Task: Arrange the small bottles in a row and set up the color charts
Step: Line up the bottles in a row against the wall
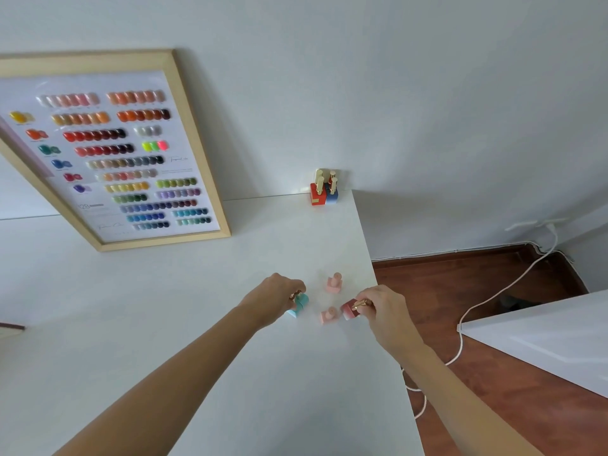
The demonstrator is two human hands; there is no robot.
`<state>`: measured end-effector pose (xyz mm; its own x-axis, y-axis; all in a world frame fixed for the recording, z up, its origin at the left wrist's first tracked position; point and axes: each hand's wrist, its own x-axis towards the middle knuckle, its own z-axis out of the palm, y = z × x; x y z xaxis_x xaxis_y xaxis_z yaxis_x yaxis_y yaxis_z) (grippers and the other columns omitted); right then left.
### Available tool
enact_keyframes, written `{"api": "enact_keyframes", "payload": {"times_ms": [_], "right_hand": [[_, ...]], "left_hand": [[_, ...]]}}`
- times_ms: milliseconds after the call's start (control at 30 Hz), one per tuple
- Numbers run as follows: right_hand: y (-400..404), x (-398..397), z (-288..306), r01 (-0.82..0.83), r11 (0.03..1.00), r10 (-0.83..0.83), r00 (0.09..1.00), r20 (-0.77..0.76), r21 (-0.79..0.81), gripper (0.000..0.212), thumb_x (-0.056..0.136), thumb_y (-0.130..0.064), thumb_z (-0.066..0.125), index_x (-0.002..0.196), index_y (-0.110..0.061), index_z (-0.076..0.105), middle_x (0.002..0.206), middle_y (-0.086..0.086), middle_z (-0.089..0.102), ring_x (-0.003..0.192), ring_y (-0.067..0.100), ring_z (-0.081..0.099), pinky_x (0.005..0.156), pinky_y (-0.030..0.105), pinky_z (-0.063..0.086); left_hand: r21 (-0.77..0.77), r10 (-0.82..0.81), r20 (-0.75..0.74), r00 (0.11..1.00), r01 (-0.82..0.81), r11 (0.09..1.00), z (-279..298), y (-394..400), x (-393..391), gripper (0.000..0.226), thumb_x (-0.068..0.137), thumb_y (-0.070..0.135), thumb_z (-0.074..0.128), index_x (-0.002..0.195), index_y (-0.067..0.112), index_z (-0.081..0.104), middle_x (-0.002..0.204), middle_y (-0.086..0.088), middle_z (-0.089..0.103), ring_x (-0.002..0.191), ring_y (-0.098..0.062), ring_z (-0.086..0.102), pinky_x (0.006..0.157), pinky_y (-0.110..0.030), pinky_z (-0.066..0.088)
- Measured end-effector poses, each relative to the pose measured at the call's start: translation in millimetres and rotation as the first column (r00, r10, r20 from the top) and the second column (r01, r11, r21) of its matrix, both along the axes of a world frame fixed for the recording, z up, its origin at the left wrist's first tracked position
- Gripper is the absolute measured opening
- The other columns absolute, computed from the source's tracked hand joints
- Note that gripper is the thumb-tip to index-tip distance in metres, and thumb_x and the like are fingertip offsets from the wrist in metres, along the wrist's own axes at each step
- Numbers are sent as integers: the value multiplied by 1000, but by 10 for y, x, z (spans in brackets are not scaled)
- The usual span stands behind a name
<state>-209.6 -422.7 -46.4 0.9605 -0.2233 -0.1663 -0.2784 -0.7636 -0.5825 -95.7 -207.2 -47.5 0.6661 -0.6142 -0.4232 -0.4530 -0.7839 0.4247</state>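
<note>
Teal bottle (298,306) tips in my left hand (279,296), red bottle (349,309) in my right hand (381,307); two pink bottles (334,283) stand between on the tabletop (197,291), nearer my right.

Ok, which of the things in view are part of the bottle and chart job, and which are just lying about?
Part of the job:
- turquoise bottle, held in the left hand
- dark red bottle, held in the right hand
- two pink bottles
- cluster of red and blue bottles at the far corner
- framed color chart

Lying about:
- white cable on the floor
</note>
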Motion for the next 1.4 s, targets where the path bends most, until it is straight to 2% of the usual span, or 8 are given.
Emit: {"api": "enact_keyframes", "payload": {"times_ms": [267,333,433,567,767,1067,1233,1400], "right_hand": [[-325,391,565,-108,992,110,994,24,-63,13,80,-6,69,91,-13,72,93,4,68,80,13,59,76,18,38],[-358,600,683,-139,988,143,989,44,-73,12,82,-8,68,92,-14,72,92,4,68,78,14,59,73,17,39],[-325,943,739,-176,979,185,979,85,-103,13,83,-8,67,95,-12,72,95,4,69,77,10,55,70,7,35],[-166,1280,604,-219,969,226,973,47,-117,19,85,-8,65,103,-11,70,107,7,69,92,18,62,82,19,42],[-96,1458,336,-234,967,236,972,3,-102,20,85,-7,66,104,-11,70,108,7,69,95,19,64,84,20,46],[-167,2022,335,-269,960,274,959,65,-81,19,84,-4,66,102,-9,70,106,8,68,87,16,59,77,19,37],[-116,2458,375,-375,919,388,914,120,-120,18,80,2,66,96,-4,71,99,11,71,92,26,63,82,35,49],[-51,2802,292,-489,847,511,857,67,-207,20,81,5,60,97,0,69,102,12,69,94,27,62,84,30,46]], "left_hand": [[-90,139,8,990,-138,986,138,68,347,25,89,18,63,114,21,66,105,-8,68,93,-26,63,81,-39,56],[-117,161,48,986,-155,981,184,50,495,17,89,17,63,105,17,69,99,-8,70,87,-24,63,78,-36,56],[-129,191,88,978,-179,975,196,-7,676,14,89,17,63,100,14,70,95,-8,69,79,-20,57,72,-33,52],[-81,198,67,978,-192,978,89,-60,775,13,89,18,62,100,15,70,97,-9,69,79,-20,57,72,-32,52],[-66,213,87,973,-207,976,-62,-75,876,13,91,24,61,101,19,68,98,-6,68,84,-21,62,73,-29,54],[-245,390,126,912,-352,903,97,-91,1348,15,86,15,68,100,10,70,91,-9,71,81,-24,66,76,-34,57],[-291,475,132,870,-424,858,87,-151,1662,16,87,14,68,101,7,69,93,-10,71,84,-26,67,81,-35,57],[-338,532,119,838,-469,816,18,-278,1903,17,89,12,65,105,6,69,96,-12,71,84,-26,66,80,-33,56]]}}
